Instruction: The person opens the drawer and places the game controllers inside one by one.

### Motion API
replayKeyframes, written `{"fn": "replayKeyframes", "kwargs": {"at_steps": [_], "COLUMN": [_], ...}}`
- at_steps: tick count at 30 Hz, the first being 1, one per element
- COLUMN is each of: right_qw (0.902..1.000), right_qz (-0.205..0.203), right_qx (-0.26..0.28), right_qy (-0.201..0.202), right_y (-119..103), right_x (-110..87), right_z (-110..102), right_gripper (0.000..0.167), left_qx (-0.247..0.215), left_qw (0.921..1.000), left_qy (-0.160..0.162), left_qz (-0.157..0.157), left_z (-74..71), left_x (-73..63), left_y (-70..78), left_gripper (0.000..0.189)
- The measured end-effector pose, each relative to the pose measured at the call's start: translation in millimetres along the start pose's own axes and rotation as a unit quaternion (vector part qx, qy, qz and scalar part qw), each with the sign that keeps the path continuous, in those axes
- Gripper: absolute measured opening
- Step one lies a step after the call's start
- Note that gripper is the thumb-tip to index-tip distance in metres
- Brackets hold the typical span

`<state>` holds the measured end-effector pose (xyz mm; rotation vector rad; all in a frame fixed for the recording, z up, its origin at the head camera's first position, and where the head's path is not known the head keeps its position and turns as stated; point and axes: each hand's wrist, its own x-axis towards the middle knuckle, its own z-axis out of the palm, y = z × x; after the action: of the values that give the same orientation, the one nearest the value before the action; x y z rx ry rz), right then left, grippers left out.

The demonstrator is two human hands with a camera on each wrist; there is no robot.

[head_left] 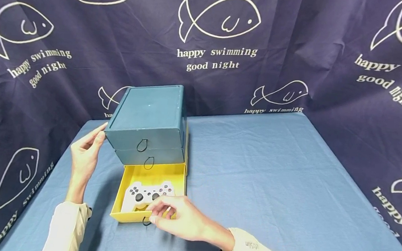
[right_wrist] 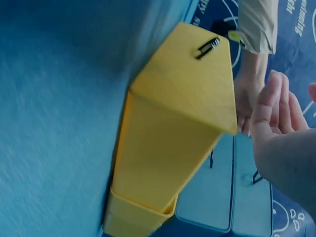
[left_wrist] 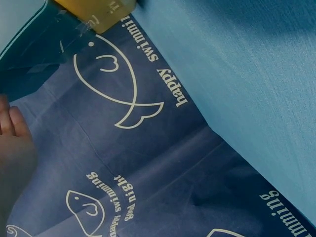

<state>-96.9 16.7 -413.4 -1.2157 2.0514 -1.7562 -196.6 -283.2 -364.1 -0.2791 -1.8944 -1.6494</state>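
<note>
A stacked drawer unit with two blue-green drawers (head_left: 145, 136) on top and a yellow drawer (head_left: 129, 218) at the bottom stands on the left of the table. The yellow drawer is pulled out, and a white game controller (head_left: 147, 196) lies in it. My left hand (head_left: 85, 157) touches the front left corner of the top blue-green drawer, fingers fairly straight. Over the yellow drawer's front edge is my right hand (head_left: 186, 220), fingers loosely bent, nothing visible in them. It hides the controller's lower right part. In the right wrist view, my right hand (right_wrist: 281, 123) stands apart from the yellow drawer.
Black loop pulls hang on the drawer fronts, one of them the lower pull (head_left: 146, 221) beside my right fingers. A blue cloth (head_left: 254, 179) covers the table. Dark curtains (head_left: 219, 83) with fish prints rise at the back and sides.
</note>
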Motion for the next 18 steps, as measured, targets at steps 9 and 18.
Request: {"fn": "replayKeyframes", "kwargs": {"at_steps": [9, 18], "right_qw": [0.9943, 0.9922], "right_qz": [0.086, 0.081], "right_qx": [0.002, -0.042], "right_qy": [-0.062, -0.085], "right_y": [3, 6], "right_x": [-2.4, -2.6], "right_z": [13, 16], "right_gripper": [0.024, 0.030], "left_qx": [0.019, 0.008], "left_qw": [0.9998, 1.0000], "left_qy": [0.004, 0.003], "left_qz": [-0.005, 0.000], "left_z": [-0.3, -1.3], "left_x": [0.1, 1.1], "left_y": [-1.5, -3.3], "left_gripper": [0.030, 0.030]}}
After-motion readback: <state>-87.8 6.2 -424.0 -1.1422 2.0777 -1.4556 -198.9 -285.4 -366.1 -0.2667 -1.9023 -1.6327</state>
